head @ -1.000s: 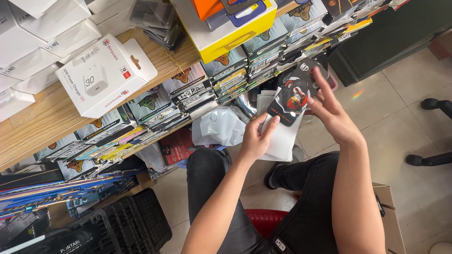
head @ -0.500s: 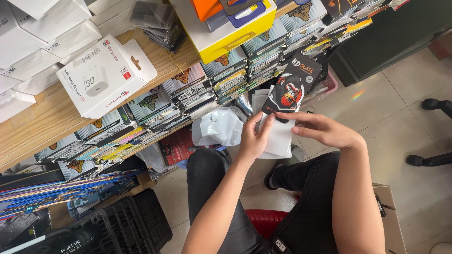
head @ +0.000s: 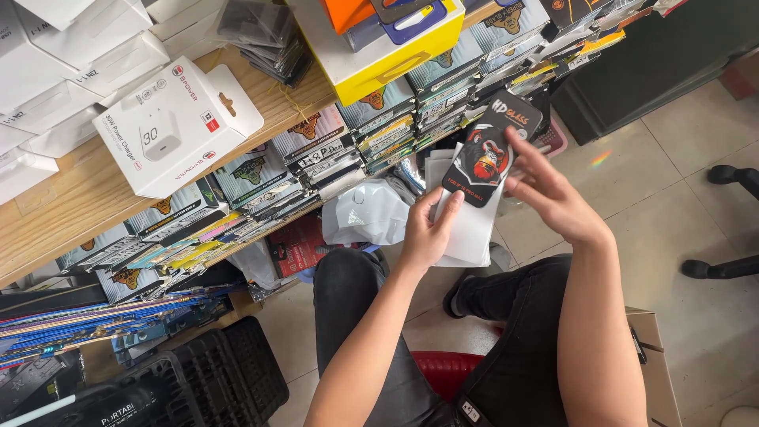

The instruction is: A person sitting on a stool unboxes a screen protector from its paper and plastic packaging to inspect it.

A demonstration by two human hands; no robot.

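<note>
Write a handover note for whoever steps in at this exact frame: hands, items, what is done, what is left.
Left hand: holds a stack of white sleeves and the lower end of a black flat packet.
Right hand: fingers on the packet's right edge.
Nearby: rows of similar packets under the wooden shelf; white charger box on it.
Done: packet is in hand.
Left: packet is not yet inside a sleeve.

black packet (head: 490, 150): 1 | large white charger box (head: 170, 130): 1 | yellow box (head: 379, 47): 1 | hands: 2
</note>
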